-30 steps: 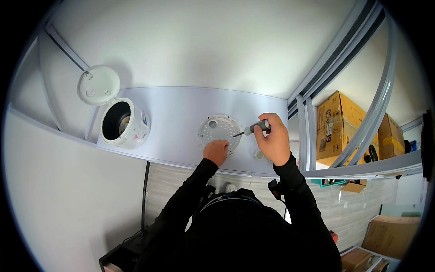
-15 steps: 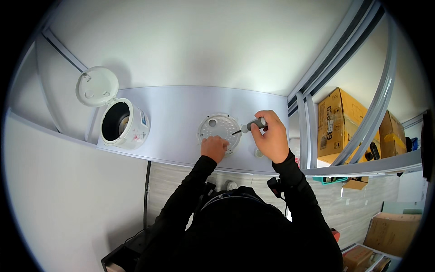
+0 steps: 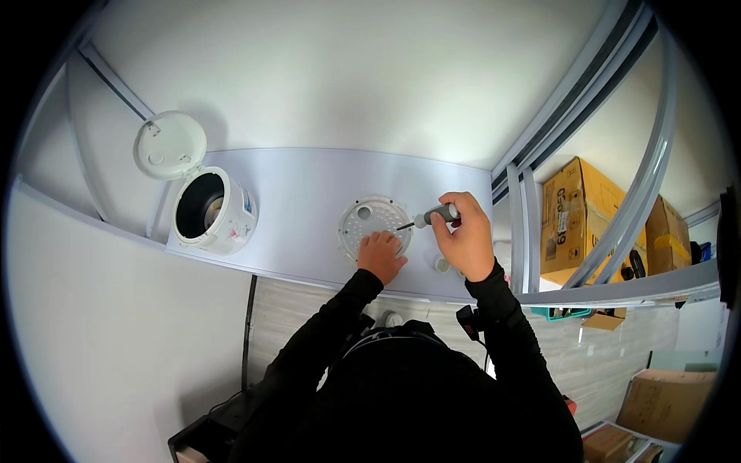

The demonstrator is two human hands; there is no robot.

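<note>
A round plate (image 3: 384, 216) with a white rim, a field of small dots and one larger dark circle lies flat on the white table. My left hand (image 3: 381, 258) rests on its near part, fingers spread and nothing held. In my right hand (image 3: 469, 238) is a screwdriver (image 3: 430, 217) with a grey handle, closed in thumb and fingers. Its dark shaft slants left and down, the tip at the plate's right side; whether it touches a screw is too small to see. Beside my right hand sits a small round pale piece (image 3: 442, 265).
A white rice cooker (image 3: 231, 235) with a dark inside stands at the table's left end, its lid (image 3: 170, 144) swung up. The wall (image 3: 347, 77) rises behind the table. Metal frame posts (image 3: 532, 224) border the right end, with cardboard boxes (image 3: 583, 216) beyond them.
My left hand has shifted slightly right, and its curled fingers have spread out over the plate. My right hand still grips the screwdriver, with its tip near the plate's right side.
</note>
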